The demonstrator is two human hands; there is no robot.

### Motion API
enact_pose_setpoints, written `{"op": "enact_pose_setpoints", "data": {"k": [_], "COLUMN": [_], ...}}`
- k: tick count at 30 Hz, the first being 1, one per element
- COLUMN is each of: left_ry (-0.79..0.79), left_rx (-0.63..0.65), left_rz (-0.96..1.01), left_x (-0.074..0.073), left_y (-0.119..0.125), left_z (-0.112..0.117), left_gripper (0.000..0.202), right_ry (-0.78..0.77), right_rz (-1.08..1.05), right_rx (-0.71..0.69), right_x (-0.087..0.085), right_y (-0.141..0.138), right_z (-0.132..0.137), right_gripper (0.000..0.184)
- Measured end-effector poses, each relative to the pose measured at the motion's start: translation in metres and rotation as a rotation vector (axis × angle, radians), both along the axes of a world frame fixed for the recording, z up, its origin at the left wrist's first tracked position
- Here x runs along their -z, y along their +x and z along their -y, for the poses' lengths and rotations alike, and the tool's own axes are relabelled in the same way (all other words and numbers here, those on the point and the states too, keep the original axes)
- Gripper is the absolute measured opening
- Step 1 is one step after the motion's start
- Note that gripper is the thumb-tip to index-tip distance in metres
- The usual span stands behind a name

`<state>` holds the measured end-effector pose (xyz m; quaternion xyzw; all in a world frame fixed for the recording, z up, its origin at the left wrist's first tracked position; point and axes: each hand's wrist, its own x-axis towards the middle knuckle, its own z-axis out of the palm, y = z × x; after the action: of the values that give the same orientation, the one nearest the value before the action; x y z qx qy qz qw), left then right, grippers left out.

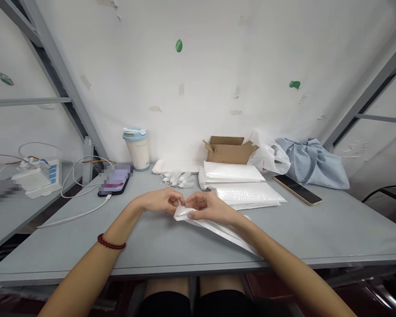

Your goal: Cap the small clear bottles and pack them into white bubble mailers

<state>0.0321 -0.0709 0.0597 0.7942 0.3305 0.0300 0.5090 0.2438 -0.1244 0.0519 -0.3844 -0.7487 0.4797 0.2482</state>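
A white bubble mailer (229, 231) lies slantwise on the grey table, its left end folded up between my hands. My right hand (214, 208) grips that end, thumb in front and fingers curled behind. With bent fingers pressed together, my left hand (165, 200) pinches the mailer's raised corner; the exact contact is partly hidden. My right wrist covers part of the mailer. Just beyond my hands is a cluster of small white pieces (178, 179), too small to identify. More white bubble mailers (251, 193) are stacked to the right of them.
Along the wall stand a lidded cup (137, 152), an open cardboard box (231, 153), a white plastic bag (273, 154) and a blue cloth bag (313, 163). A charging phone (116, 179) lies left, another phone (297, 189) right. A power strip (41, 178) sits far left.
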Motion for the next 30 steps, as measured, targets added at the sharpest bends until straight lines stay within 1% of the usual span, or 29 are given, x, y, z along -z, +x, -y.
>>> {"op": "enact_pose_setpoints", "data": {"k": [2,3,5,6,8,9,10,11,13,14,16,18,20,22,24,26,27,28,30], "left_ry": [-0.026,-0.033,-0.027,-0.019,-0.022,-0.036,-0.059,-0.089,-0.155,-0.189,-0.249,-0.289,-0.297,-0.294,-0.325,-0.340,-0.334,-0.320,-0.261], "left_rx": [-0.004,-0.006,-0.033,-0.064,-0.160,-0.220,-0.281,-0.338,-0.419,-0.444,-0.471,-0.491,-0.529,-0.573,-0.670,-0.756,-0.798,-0.834,-0.898], "left_rz": [0.024,0.042,0.093,0.128,0.211,0.256,0.306,0.360,0.459,0.496,0.532,0.549,0.590,0.647,0.656,0.626,0.616,0.608,0.594], "left_x": [-0.004,-0.007,-0.012,-0.014,-0.015,-0.015,-0.013,-0.011,-0.008,-0.008,-0.012,-0.019,-0.026,-0.031,-0.033,-0.032,-0.030,-0.029,-0.026], "left_y": [-0.002,-0.003,-0.008,-0.011,-0.015,-0.016,-0.017,-0.016,-0.009,-0.003,0.014,0.039,0.068,0.095,0.117,0.129,0.130,0.129,0.117], "left_z": [0.001,0.001,0.001,0.000,-0.001,-0.002,-0.002,-0.003,-0.003,-0.003,-0.005,-0.009,-0.016,-0.024,-0.031,-0.035,-0.036,-0.037,-0.041], "left_gripper": [0.010,0.009,0.010,0.012,0.019,0.023,0.026,0.028,0.029,0.028,0.028,0.029,0.030,0.028,0.024,0.018,0.016,0.014,0.009], "right_ry": [-0.029,-0.027,-0.032,-0.080,-0.288,-0.456,-0.520,-0.559,-0.694,-0.727,-0.742,-0.748,-0.745,-0.734,-0.717,-0.694,-0.679,-0.662,-0.630], "right_rz": [-0.027,-0.036,-0.057,-0.076,-0.117,-0.150,-0.145,-0.155,-0.305,-0.338,-0.359,-0.371,-0.386,-0.395,-0.397,-0.392,-0.388,-0.380,-0.364], "right_rx": [-0.045,-0.052,-0.014,0.003,0.000,-0.094,-0.150,-0.179,-0.261,-0.283,-0.269,-0.199,-0.129,-0.074,-0.027,0.014,0.033,0.049,0.069], "right_x": [-0.007,-0.011,-0.020,-0.025,-0.029,-0.029,-0.025,-0.020,-0.003,0.006,0.022,0.032,0.034,0.031,0.027,0.023,0.021,0.019,0.015], "right_y": [0.003,0.004,0.006,0.007,0.006,0.004,0.001,-0.002,-0.011,-0.014,-0.019,-0.020,-0.018,-0.015,-0.013,-0.011,-0.011,-0.011,-0.010], "right_z": [0.001,0.001,0.003,0.003,0.004,0.004,0.004,0.003,0.001,-0.001,-0.004,-0.008,-0.011,-0.014,-0.015,-0.015,-0.014,-0.014,-0.012], "right_gripper": [0.036,0.035,0.031,0.035,0.051,0.057,0.059,0.055,0.048,0.043,0.030,0.023,0.019,0.015,0.013,0.011,0.009,0.008,0.008]}}
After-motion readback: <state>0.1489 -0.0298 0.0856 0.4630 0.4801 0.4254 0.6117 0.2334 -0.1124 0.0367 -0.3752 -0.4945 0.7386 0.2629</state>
